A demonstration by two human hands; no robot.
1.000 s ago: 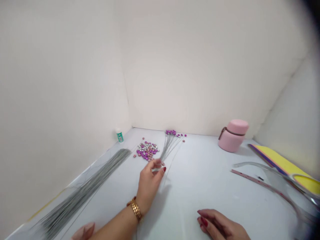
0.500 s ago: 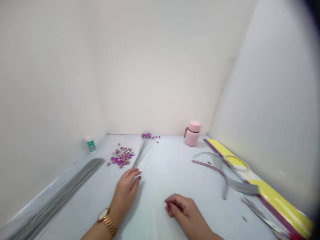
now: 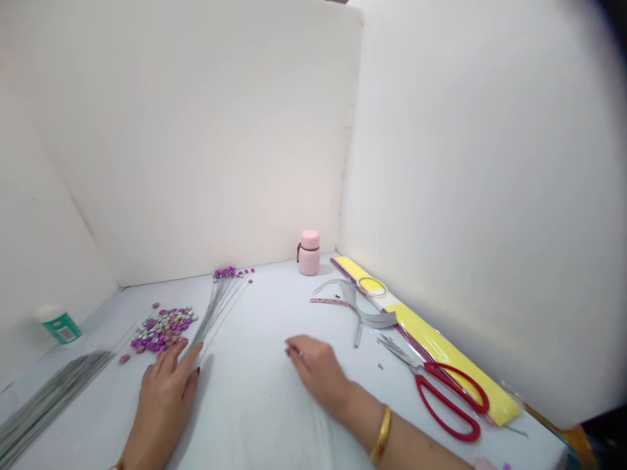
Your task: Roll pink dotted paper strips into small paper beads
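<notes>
My left hand (image 3: 169,385) rests over the table beside the lower ends of a fanned bundle of thin grey wire stems (image 3: 215,307), its fingers loosely spread. Purple bud-like heads (image 3: 225,273) tip those stems at the far end. Just beyond my left fingers lies a pile of purple, pink and silver bead-like pieces (image 3: 164,328). Over the middle of the table, my right hand (image 3: 321,369) has thumb and fingers pinched together. Whatever may be between its fingertips is too small to make out.
Loose grey wires (image 3: 59,391) and a green-and-white bottle (image 3: 61,325) are at left. A pink flask (image 3: 309,254) stands at the back. On the right lie curved grey strips (image 3: 377,320), a pink strip (image 3: 333,301), red-handled scissors (image 3: 448,408) and a long yellow packet (image 3: 441,346) carrying a ring (image 3: 372,286).
The view has turned to the right, so the table's things sit further left and the scissors show whole. My right hand has moved slightly forward and right over the table, still pinched.
</notes>
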